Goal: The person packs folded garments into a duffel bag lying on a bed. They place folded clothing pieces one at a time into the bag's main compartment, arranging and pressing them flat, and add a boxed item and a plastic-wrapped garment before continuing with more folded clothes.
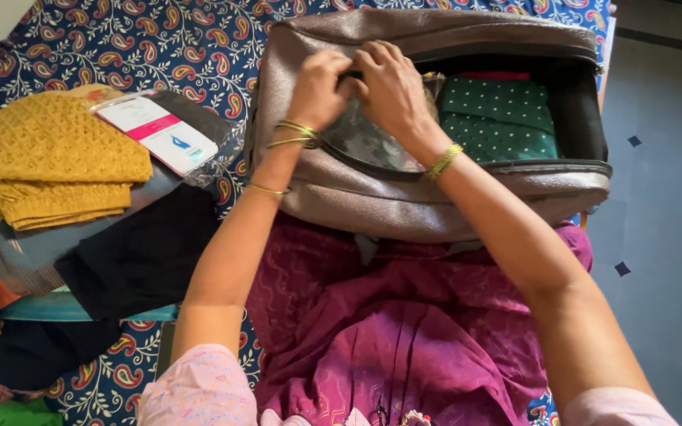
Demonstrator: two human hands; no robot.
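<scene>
My left hand [321, 87] and right hand [392, 87] both pinch a clear plastic packet [369, 142] tight inside the brown bag [404, 201]. I should push it down flat beside the green cloth [499, 118].

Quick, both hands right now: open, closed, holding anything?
Left hand: closed, gripping the clear plastic packet at the open brown bag.
Right hand: closed on the same packet's top edge.

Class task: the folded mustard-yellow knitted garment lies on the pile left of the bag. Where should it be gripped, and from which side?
Grip the mustard-yellow knitted garment along its stacked lower folded edge, coming from the near side. That edge overhangs the grey cloth, so fingers could probably slide under all layers.
</scene>
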